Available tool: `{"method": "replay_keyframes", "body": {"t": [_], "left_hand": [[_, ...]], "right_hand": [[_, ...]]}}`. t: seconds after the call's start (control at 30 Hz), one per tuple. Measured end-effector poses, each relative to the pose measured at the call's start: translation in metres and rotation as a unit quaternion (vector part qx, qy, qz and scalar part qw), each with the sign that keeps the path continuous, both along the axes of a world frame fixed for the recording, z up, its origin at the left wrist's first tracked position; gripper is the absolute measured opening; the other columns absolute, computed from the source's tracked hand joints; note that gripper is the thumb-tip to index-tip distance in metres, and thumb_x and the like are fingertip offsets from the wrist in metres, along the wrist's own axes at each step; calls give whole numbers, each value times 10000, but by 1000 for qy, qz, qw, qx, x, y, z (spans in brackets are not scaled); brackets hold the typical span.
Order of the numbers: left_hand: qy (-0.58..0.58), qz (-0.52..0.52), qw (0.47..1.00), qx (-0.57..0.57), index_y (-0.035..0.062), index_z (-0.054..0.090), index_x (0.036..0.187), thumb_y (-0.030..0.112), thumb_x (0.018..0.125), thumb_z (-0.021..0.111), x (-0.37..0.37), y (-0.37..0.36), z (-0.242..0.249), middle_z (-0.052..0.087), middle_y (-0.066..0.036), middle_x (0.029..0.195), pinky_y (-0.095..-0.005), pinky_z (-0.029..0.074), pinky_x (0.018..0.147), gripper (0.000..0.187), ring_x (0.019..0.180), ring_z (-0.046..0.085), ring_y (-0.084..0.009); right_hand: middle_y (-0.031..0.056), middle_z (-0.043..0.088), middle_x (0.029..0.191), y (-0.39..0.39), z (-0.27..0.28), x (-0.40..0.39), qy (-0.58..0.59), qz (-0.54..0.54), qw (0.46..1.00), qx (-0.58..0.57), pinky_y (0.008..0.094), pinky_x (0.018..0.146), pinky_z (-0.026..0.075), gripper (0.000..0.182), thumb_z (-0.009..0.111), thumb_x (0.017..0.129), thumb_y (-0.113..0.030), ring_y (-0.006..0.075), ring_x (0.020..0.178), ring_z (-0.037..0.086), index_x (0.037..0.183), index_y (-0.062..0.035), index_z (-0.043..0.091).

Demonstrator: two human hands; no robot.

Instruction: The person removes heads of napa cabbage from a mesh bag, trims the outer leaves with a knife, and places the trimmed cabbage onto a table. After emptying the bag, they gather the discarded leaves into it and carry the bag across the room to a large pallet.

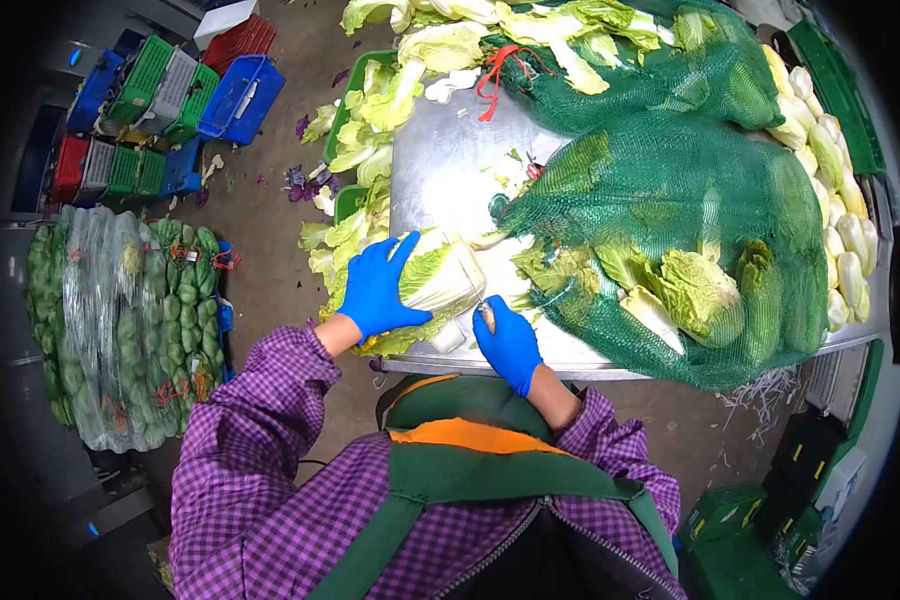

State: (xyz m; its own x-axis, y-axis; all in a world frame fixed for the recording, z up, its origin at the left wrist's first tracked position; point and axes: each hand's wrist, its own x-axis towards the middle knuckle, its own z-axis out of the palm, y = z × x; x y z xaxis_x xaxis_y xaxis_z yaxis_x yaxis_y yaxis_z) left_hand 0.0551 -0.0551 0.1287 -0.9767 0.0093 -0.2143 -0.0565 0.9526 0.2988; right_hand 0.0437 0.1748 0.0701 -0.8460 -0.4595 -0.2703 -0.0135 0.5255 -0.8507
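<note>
A napa cabbage (440, 278) lies on its side near the front left of the metal table (440, 150), its pale base toward the right. My left hand (378, 285), in a blue glove, grips it from the left with thumb and fingers apart. In my right hand (508, 345), also gloved in blue, is a knife (478, 288); its blade touches the base end of the cabbage. A cut white piece (448, 337) rests just below. Right beside my right hand lies a green mesh sack (660, 190) with cabbages in it.
Another mesh sack (650, 90) with a red tie lies behind. Trimmed cabbages (850, 235) line the right edge. Loose leaves (375, 130) fill green crates (350, 203) at the left edge. Stacked crates (155, 90) and a wrapped pallet of bagged cabbages (120, 330) stand on the left floor.
</note>
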Motion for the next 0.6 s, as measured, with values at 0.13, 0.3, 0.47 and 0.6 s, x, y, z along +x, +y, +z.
{"method": "replay_keyframes", "body": {"t": [0.13,0.3,0.47,0.6], "left_hand": [[9,-8,1000,4,190,319,1428,499,491,794,-6,0,-2,453,-222,1275,-480,338,967,1095,1147,455,-391],[14,-6,1000,-16,190,358,1411,493,484,802,-14,4,2,480,-222,1254,-479,370,968,1071,1118,487,-396],[3,-5,1000,22,193,368,1405,481,473,811,-16,-3,-2,486,-200,1253,-473,392,952,1071,1103,501,-387],[-23,8,999,26,195,357,1410,501,484,790,-26,-3,-6,468,-188,1274,-472,334,977,1067,1161,453,-359]], "right_hand": [[246,615,762,-3,-8,-3,2,12,1000,17,499,602,462,243,524,891,-252,426,704,600,1001,-40,479],[251,616,784,-15,-20,-23,-37,55,994,86,521,641,466,252,508,895,-251,437,729,599,1010,-37,442],[257,616,823,-7,-15,-18,-97,84,983,130,534,669,468,241,486,895,-244,443,759,602,1012,-38,443],[254,630,875,-22,-52,-33,-73,86,980,167,523,699,487,179,420,902,-154,425,808,625,1014,-19,462]]}}
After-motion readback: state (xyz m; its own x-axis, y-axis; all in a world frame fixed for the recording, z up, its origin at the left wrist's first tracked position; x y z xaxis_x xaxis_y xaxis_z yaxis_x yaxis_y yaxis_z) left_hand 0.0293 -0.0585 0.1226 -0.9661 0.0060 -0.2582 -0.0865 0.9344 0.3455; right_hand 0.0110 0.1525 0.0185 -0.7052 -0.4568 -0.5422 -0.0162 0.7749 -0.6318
